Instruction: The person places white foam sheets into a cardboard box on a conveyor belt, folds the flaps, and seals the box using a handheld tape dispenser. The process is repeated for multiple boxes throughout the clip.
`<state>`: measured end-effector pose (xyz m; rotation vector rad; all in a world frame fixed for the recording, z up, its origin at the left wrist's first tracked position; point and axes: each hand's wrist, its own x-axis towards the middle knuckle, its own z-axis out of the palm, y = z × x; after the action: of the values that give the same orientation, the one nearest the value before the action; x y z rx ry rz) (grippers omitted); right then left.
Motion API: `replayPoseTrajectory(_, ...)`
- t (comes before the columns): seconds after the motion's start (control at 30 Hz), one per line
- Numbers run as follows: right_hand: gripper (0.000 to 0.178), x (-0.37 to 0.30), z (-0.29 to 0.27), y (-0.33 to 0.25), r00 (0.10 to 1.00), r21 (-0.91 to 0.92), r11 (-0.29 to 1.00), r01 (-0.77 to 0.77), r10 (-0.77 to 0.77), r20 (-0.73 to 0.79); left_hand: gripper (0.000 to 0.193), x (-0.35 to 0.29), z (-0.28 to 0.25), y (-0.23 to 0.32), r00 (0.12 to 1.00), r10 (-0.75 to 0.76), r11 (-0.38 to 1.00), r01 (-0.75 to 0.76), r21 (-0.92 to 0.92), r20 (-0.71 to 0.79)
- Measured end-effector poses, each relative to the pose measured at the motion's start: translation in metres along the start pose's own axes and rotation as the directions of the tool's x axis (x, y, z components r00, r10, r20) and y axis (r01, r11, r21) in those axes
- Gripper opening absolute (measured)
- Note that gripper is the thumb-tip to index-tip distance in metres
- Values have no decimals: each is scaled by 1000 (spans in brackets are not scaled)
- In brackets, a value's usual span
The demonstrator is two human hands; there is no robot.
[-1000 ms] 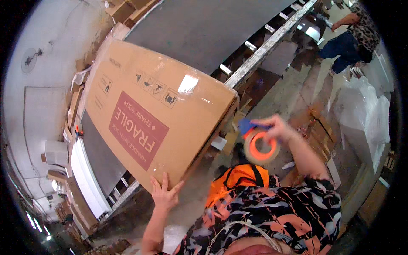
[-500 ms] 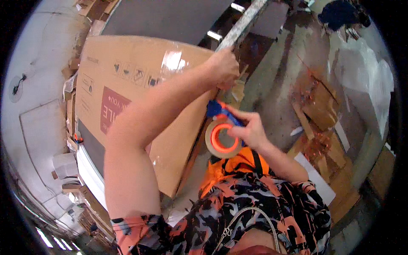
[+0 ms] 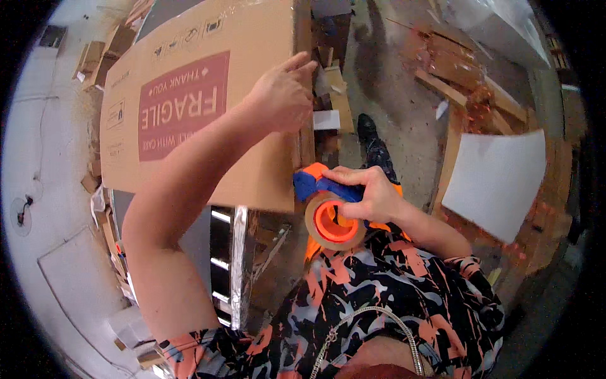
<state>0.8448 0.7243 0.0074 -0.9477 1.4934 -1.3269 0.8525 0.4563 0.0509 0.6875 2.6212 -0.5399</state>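
A large, flat cardboard box [image 3: 259, 167] with a dark red printed panel lies to the left on a belt table. My left hand [image 3: 284, 95] rests at its right edge, fingers stretched out over the rim and holding nothing. My left forearm crosses above the box top. In my right hand [image 3: 375, 196] is a blue and orange tape dispenser [image 3: 344, 189], with a tape roll on an orange hub. The dispenser's blue head is close to the box's near right corner. The roll hangs in front of my patterned shirt.
The belt table's metal side rail [image 3: 240, 271] shows below the box. On the floor at right lie a white sheet [image 3: 495, 183], flattened cardboard [image 3: 448, 57] and orange scraps. Clear plastic wrap [image 3: 511, 28] lies at the far right. Cardboard pieces [image 3: 338, 101] stand beside the box.
My left hand has moved along the box's right side, from the rail at its far corner, and its fingers have loosened. The view has shifted; the right hand still holds the dispenser.
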Motion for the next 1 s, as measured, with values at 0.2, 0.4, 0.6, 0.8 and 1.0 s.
replayPoseTrajectory(0.2, 68, -96, 85, 22, 984, 79, 983, -165, 170, -51, 23, -69, -2, 120, 981, 19, 970, -65, -236, -194)
replayPoseTrajectory(0.4, 71, -100, 136, 35, 986, -140, 983, -117, 98, -138, 26, -81, 12, 145, 942, -56, 940, -62, -335, -332)
replayPoseTrajectory(0.6, 58, -29, 175, 5, 986, -629, 768, -120, 167, 17, 38, -84, 14, 149, 950, -88, 949, -11, -314, -300)
replayPoseTrajectory(0.8, 57, -101, 104, 93, 941, 218, 915, -339, 331, 70, 112, -99, 24, 157, 909, -358, 894, 268, -358, -213)
replayPoseTrajectory(1.0, 64, -45, -2, 76, 950, 555, 829, 67, 117, -290, 102, -95, 15, 160, 904, -361, 894, 267, -359, -229)
